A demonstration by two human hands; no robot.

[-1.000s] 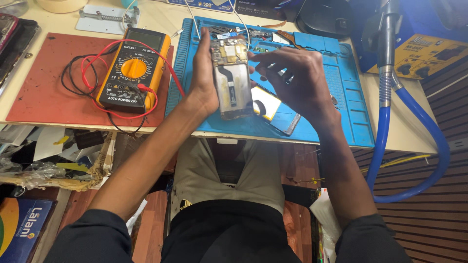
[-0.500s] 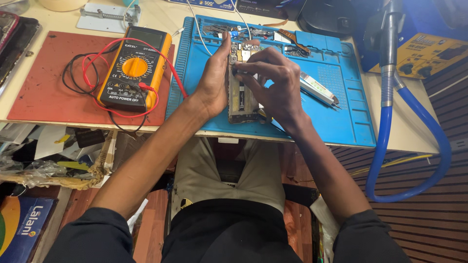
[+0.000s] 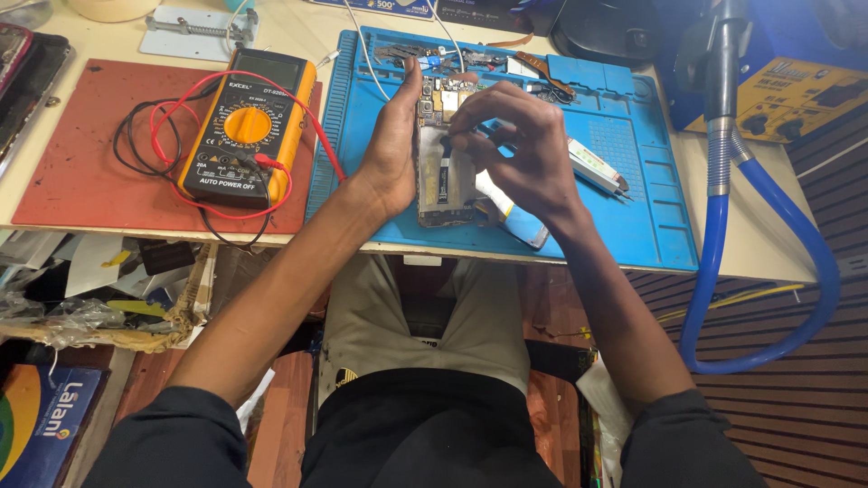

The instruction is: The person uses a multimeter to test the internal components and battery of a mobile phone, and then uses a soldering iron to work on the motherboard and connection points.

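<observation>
Near the upper middle of the frame, on a blue silicone work mat with raised compartments along its far edge, lies an opened phone with its back cover off and its circuit board and metal frame bare. At the phone's left edge the left hand stands on its side, palm pressed along the frame and fingers straight and together, steadying the phone rather than closing round it. Over the phone's upper half the right hand hovers with its fingers bent inward and thumb and fingertips pinched together at the board; whether they hold a small part cannot be told. Just right of that hand, a white pen-shaped tool with a dark tip lies slanted on the mat. Left of the mat, an orange and grey digital multimeter with looping red and black leads rests on a red rubber mat. At the right edge of the frame a blue flexible hose curves down off the tabletop.
</observation>
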